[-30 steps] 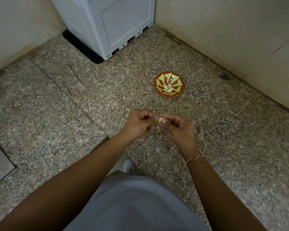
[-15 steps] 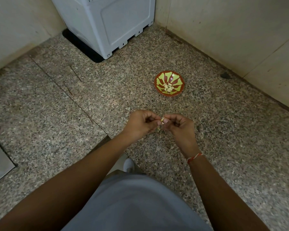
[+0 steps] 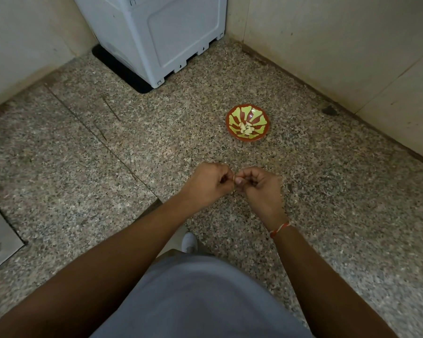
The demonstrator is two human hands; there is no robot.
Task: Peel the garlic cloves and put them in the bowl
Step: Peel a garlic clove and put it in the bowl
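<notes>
A small red bowl [image 3: 232,118] with a green flower pattern sits on the speckled stone floor, and several peeled pale garlic cloves [image 3: 246,129] lie in its middle. Closer to me, above the floor, my left hand [image 3: 205,185] and my right hand [image 3: 260,186] meet fingertip to fingertip. Between them they pinch one garlic clove [image 3: 234,177], of which only a thin pale sliver shows; the fingers hide the rest. Both hands have curled fingers. A red thread circles my right wrist.
A white appliance [image 3: 156,35] stands on a black mat at the back. Cream walls close the corner behind and to the right of the bowl. A dark chip [image 3: 329,110] lies by the right wall. A metal plate [image 3: 0,242] sits at the left edge. My white shoe [image 3: 189,241] shows below my arms.
The hands have closed tighter over the clove, so less of it shows than a second ago. They stay in about the same spot in front of the bowl.
</notes>
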